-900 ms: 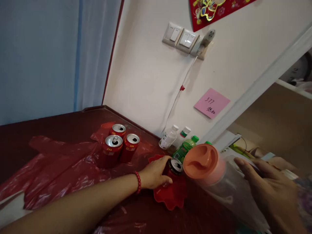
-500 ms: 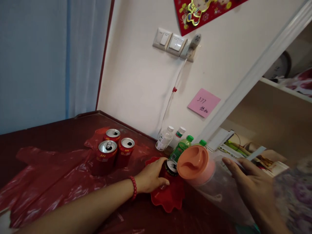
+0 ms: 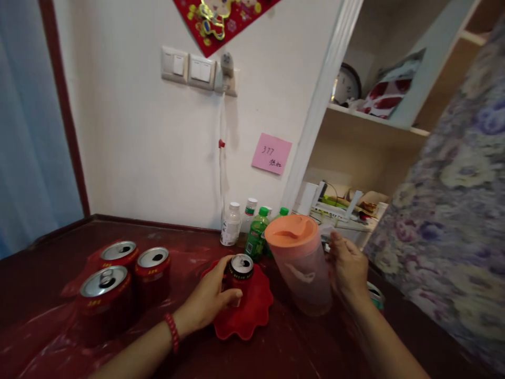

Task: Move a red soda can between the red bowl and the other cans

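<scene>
My left hand [image 3: 211, 297], with a red bead bracelet on the wrist, is wrapped round a dark red drink can [image 3: 241, 275] that has an opened top. The can stands upright on a red scalloped plate [image 3: 240, 326]. To its right, my right hand [image 3: 349, 266] grips the handle of a translucent plastic pitcher [image 3: 303, 281] with an orange lid [image 3: 292, 231]. The pitcher leans slightly to the left, with its lid on. I cannot tell whether its base touches the table.
Three opened red cans [image 3: 106, 295] stand at the left on red plastic film [image 3: 51, 337]. Several bottles [image 3: 257, 231] stand against the wall behind the plate. A green can [image 3: 374, 295] is partly hidden behind my right forearm. Shelves [image 3: 366, 118] and a floral curtain [image 3: 445, 221] are at the right.
The view has swung to the right. The pitcher, strongly tilted toward the can before, is now nearly upright and lower. My left hand keeps its hold on the can.
</scene>
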A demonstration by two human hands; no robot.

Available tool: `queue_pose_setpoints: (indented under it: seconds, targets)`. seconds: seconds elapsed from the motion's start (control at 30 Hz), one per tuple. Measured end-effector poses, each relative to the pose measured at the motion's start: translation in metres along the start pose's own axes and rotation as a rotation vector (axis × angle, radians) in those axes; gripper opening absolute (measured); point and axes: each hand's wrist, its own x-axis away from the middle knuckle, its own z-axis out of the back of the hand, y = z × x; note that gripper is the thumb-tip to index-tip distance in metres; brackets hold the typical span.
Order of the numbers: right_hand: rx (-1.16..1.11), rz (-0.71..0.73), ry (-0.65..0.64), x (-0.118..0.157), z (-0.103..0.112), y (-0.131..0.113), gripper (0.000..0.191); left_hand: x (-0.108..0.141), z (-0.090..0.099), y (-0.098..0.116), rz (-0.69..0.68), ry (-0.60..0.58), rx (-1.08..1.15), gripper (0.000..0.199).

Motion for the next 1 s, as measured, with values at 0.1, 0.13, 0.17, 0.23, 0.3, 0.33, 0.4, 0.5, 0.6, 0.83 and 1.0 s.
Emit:
queue_pose_setpoints:
  seconds: [0.1, 0.13, 0.17, 0.23, 0.3, 0.33, 0.4, 0.5, 0.6, 0.83, 1.0]
  targets:
    - [-0.150, -0.058, 0.100, -0.003, 0.003, 0.017, 0.058, -0.001, 0.000, 0.000, 0.015, -0.001, -0.007, 0.073]
    - [-0.190, -0.075, 0.127, -0.003, 0.004, 0.022, 0.054, -0.001, 0.000, 0.000, 0.013, -0.002, -0.014, 0.072]
    - [-0.224, -0.090, 0.149, -0.003, 0.005, 0.027, 0.050, -0.002, 0.001, -0.001, 0.008, -0.001, -0.019, 0.072]
    - [-0.278, -0.116, 0.184, -0.004, 0.006, 0.036, 0.046, -0.003, 0.001, -0.002, -0.008, 0.002, -0.018, 0.071]
    - [-0.321, -0.140, 0.209, -0.004, 0.008, 0.045, 0.043, -0.005, 0.001, -0.003, -0.018, 0.003, -0.012, 0.071]
    - [-0.339, -0.152, 0.219, -0.004, 0.010, 0.050, 0.042, -0.006, 0.001, -0.003, -0.017, 0.002, -0.016, 0.072]
    - [-0.378, -0.180, 0.233, -0.005, 0.012, 0.059, 0.041, -0.007, 0.001, -0.003, -0.009, 0.007, -0.039, 0.073]
    - [-0.430, -0.220, 0.239, -0.005, 0.014, 0.069, 0.039, -0.008, 0.001, -0.004, 0.003, 0.020, -0.067, 0.072]
    - [-0.461, -0.243, 0.237, -0.005, 0.015, 0.078, 0.037, -0.008, 0.002, -0.008, -0.014, 0.038, -0.086, 0.070]
    - [-0.458, -0.257, 0.223, -0.002, 0.016, 0.092, 0.037, -0.008, 0.003, -0.007, -0.014, 0.034, -0.077, 0.071]
    - [-0.414, -0.225, 0.219, 0.003, 0.015, 0.100, 0.040, -0.007, 0.002, -0.003, 0.011, -0.001, -0.058, 0.075]
